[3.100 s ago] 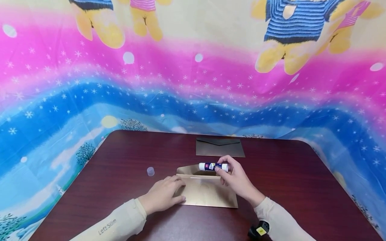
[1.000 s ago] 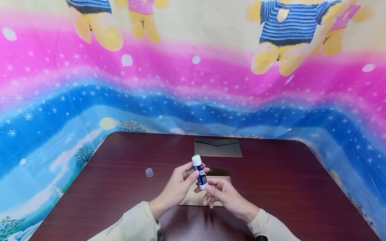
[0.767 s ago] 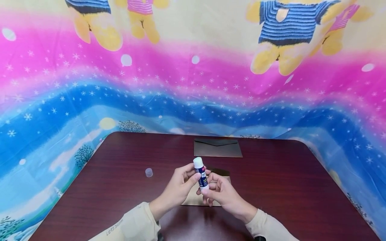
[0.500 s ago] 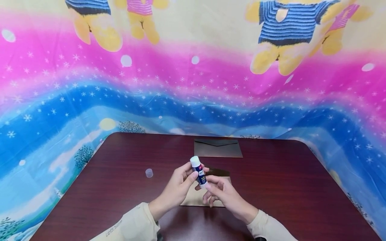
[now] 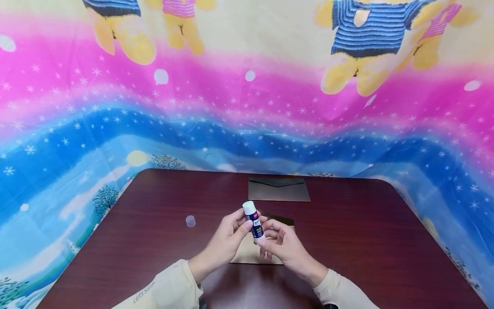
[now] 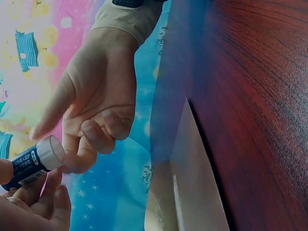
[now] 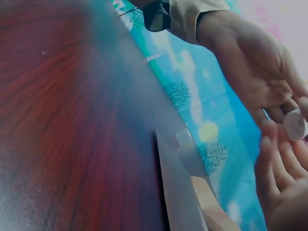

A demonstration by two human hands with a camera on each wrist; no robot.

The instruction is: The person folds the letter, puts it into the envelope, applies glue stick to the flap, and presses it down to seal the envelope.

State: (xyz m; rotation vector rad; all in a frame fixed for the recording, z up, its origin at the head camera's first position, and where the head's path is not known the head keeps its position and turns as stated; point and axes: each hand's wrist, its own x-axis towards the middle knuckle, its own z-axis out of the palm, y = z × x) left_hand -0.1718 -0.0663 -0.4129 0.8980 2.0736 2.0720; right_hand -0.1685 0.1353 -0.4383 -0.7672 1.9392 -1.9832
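My left hand point(image 5: 225, 240) grips a glue stick point(image 5: 254, 223) round its dark blue barrel, thumb in front. The tube leans a little left, its uncapped white end up. At its white base, the thumb and fingers of my right hand point(image 5: 287, 246) pinch; in the left wrist view that base point(image 6: 50, 151) sits between the right thumb and forefinger. Beneath both hands a gold envelope point(image 5: 247, 254) lies on the table, its flap point(image 5: 283, 219) unfolded away from me. The hands hide much of it. A translucent cap point(image 5: 191, 221) lies to its left.
A second, darker envelope point(image 5: 278, 194) with its flap folded down lies near the far edge of the dark red wooden table point(image 5: 347, 231). Behind the table hangs a printed cloth point(image 5: 216, 111).
Three seconds ago the right hand alone held the glue stick level and the left rested on the gold envelope. Now both hold it up; lately the tube and right fingers have shifted only slightly.
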